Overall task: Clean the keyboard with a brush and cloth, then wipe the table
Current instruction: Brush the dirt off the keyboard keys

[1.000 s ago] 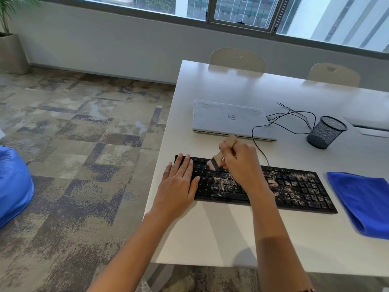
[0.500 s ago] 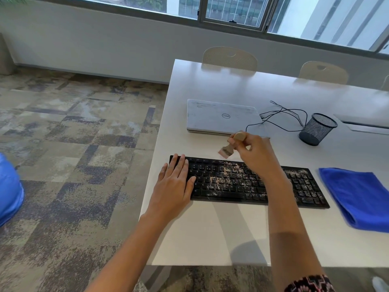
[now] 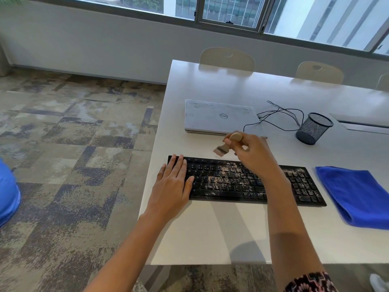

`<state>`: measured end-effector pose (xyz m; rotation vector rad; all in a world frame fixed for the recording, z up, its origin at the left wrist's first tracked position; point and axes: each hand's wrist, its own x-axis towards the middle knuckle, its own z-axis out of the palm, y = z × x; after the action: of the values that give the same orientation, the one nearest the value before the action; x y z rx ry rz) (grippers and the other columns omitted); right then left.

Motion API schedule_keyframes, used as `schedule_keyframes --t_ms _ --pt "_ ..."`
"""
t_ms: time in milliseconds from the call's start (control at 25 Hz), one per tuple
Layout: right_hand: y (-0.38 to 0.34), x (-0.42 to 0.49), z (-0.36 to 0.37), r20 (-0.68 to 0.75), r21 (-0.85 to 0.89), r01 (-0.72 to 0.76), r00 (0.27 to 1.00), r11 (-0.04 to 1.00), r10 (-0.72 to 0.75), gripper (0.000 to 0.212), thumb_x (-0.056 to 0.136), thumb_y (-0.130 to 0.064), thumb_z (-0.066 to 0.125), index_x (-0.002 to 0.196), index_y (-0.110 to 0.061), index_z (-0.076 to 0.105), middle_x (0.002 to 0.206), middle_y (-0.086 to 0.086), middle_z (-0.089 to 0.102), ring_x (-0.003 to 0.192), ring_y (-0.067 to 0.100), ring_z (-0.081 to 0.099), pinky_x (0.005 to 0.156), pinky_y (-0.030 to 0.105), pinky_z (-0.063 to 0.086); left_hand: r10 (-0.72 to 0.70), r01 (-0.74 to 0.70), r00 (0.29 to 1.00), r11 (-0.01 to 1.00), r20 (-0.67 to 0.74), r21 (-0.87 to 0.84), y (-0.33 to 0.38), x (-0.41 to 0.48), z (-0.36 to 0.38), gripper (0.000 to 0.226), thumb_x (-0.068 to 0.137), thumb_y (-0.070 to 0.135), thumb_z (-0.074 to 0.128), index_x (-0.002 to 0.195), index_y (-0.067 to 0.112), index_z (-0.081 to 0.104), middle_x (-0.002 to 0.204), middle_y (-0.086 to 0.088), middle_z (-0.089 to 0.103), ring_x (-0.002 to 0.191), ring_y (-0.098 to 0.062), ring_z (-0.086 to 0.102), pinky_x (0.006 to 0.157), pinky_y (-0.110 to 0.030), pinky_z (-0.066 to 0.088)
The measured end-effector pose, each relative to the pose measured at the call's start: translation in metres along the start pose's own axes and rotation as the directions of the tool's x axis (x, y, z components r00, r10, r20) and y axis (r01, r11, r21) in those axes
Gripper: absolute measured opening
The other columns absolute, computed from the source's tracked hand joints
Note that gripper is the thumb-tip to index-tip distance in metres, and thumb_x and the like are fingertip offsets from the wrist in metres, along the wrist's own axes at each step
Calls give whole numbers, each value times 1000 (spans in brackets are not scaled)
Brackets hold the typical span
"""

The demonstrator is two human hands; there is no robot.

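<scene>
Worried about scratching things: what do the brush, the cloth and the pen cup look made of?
Brush: pale wood-like matte handle, light bristles; blurred, so unsure. Cloth: blue, soft folds, probably microfibre. Pen cup: black see-through mesh, likely metal.

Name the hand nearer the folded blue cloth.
Right. The right hand is above the black keyboard, left of the folded blue cloth; the left hand rests farther left.

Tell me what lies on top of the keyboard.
Pale crumbs lie scattered over the middle and right keys of the keyboard. The left hand rests on its left end, hiding those keys. The right hand holds the brush; its forearm blocks a strip of keys.
</scene>
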<state>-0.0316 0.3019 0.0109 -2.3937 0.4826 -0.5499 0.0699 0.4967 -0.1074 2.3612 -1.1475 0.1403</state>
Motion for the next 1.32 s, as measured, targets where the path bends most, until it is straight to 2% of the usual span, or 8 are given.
schedule_keyframes --t_ms 160,320,520,720,920,1040,1160,1320 --pt "-1 -2 1 77 -35 -51 996 998 54 11 96 -26 65 95 -23 75 89 -8 75 90 14 68 85 29 53 2 -2 1000 1000 -2 4 1 0 0 74 95 52 7 152 10 27 161 -3 19 150 -15 2 118 -29 -4" --pt "-6 3 -6 10 -15 -2 1000 1000 2 11 97 -24 65 96 -20 75 85 -10 75 84 13 70 87 42 58 1 -1 1000 1000 -4 11 0 0 1 73 95 52 8 152 10 28 161 -3 20 150 -15 3 119 -30 -2" --pt "-6 4 -2 108 19 -51 993 999 49 9 96 -28 65 91 -30 72 85 -4 76 87 27 71 87 49 58 -2 2 1000 1000 0 12 0 0 1 74 95 53 7 152 11 27 161 -2 19 150 -14 2 120 -30 -1" --pt "-17 13 5 74 76 2 997 997 -8 10 96 -30 66 99 -27 75 91 -3 76 91 21 70 89 47 58 0 0 1000 1000 -7 13 1 0 0 74 95 52 8 151 10 30 160 -3 21 150 -15 5 119 -31 0" --pt "-5 12 -6 160 -38 -98 982 994 103 13 97 -26 64 105 -21 72 91 -1 75 91 33 70 87 45 58 -4 4 1000 1000 -10 9 1 0 0 74 95 53 8 151 10 29 160 -3 22 150 -15 5 119 -31 1" --pt "3 11 -29 108 -123 -154 980 980 167 14 97 -23 63 105 -15 73 90 -4 73 86 27 70 88 41 57 -5 5 1000 1000 -6 12 1 0 0 74 95 53 7 152 10 28 160 -2 20 150 -14 4 119 -30 0" --pt "-1 11 -28 43 -75 -125 991 989 128 12 97 -22 64 103 -19 73 93 -1 74 90 24 70 91 44 57 -3 3 1000 1000 -5 16 0 0 0 74 95 53 7 151 10 28 160 -2 20 150 -14 4 119 -30 1" --pt "-15 8 3 98 11 -43 994 999 42 14 98 -25 63 105 -21 74 93 3 76 92 31 70 86 46 58 -9 9 1000 1000 -7 5 1 0 1 75 94 54 8 151 10 29 160 -1 21 150 -14 4 119 -30 1"
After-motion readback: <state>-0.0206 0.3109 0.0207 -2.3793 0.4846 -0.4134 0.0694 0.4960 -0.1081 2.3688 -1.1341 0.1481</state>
